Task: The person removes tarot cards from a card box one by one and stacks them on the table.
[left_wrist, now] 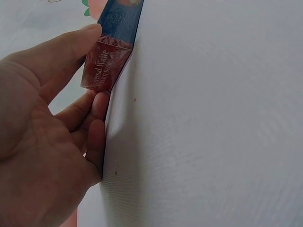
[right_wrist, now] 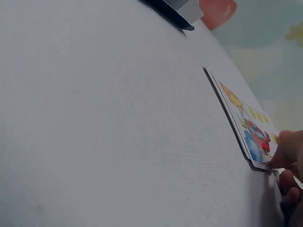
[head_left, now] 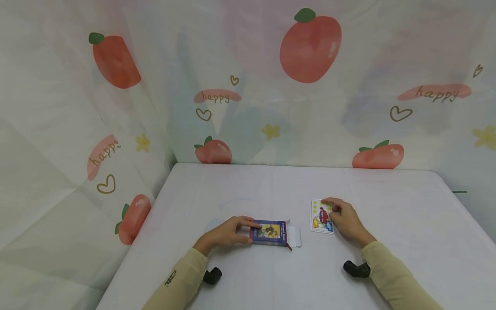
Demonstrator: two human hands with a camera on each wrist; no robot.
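A blue tarot card box lies flat on the white table, its right end open and a white flap sticking out. My left hand grips the box by its left end. In the left wrist view the dark red end of the box shows between thumb and fingers. To the right of the box lies a small stack of tarot cards, the top card showing colourful figures and yellow discs. My right hand holds the stack by its right side; in the right wrist view the fingertips touch one end of it.
A white cloth covers the table. A patterned curtain with fruit prints hangs behind and to the left. Black wrist devices stick out beside both sleeves. A small gap separates the box flap from the cards.
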